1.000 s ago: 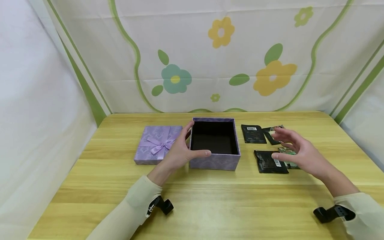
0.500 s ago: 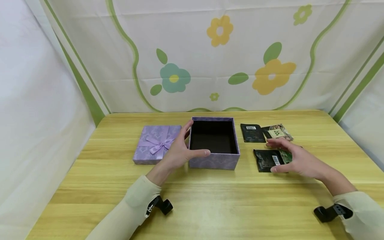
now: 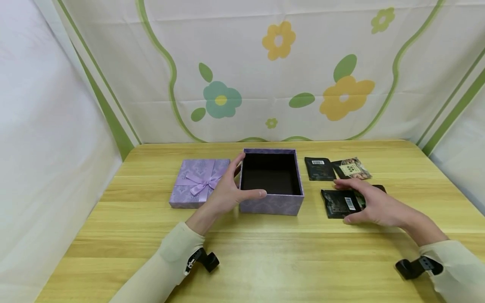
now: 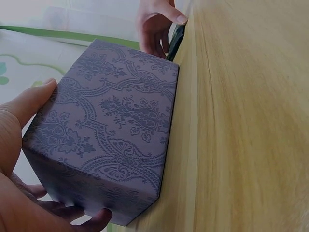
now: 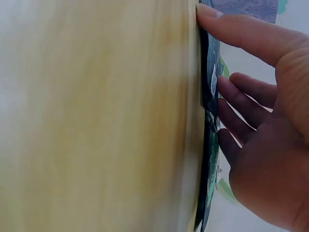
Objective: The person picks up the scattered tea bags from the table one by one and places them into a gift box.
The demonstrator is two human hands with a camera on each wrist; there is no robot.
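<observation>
2 hands are busy on the wooden table (image 3: 265, 261). The left hand (image 3: 227, 191) grips the near left corner of the open purple gift box (image 3: 271, 182), thumb along the front wall and fingers on the side, likely to keep it from sliding. The right hand (image 3: 373, 204) lies on a dark snack packet (image 3: 339, 203), fingers nearly straight on top and thumb at its near edge. 2 more packets (image 3: 320, 168) sit behind it. The lid with a bow (image 3: 198, 182) rests just left of the box. Lots of bare table lies in front
</observation>
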